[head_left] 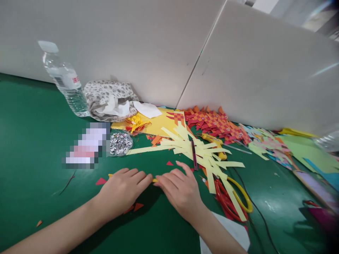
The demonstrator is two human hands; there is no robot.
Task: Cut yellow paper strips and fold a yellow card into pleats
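My left hand is closed around a narrow yellow strip, probably paper, whose far end pokes out past the knuckles. Close beside it, my right hand pinches the same strip between thumb and fingers, with the index finger raised. Only a short piece shows between the hands; the rest is hidden by the fingers. Small red paper scraps lie around the hands on the green table. Just beyond the right hand spreads a pile of pale yellow paper strips with a dark red pen-like tool on top.
Red-and-yellow-handled scissors lie partly under the strips, near a yellow glue gun with a cord. Behind are woven orange paper fish, googly eyes, a tissue pouch and a water bottle. A grey partition borders the table.
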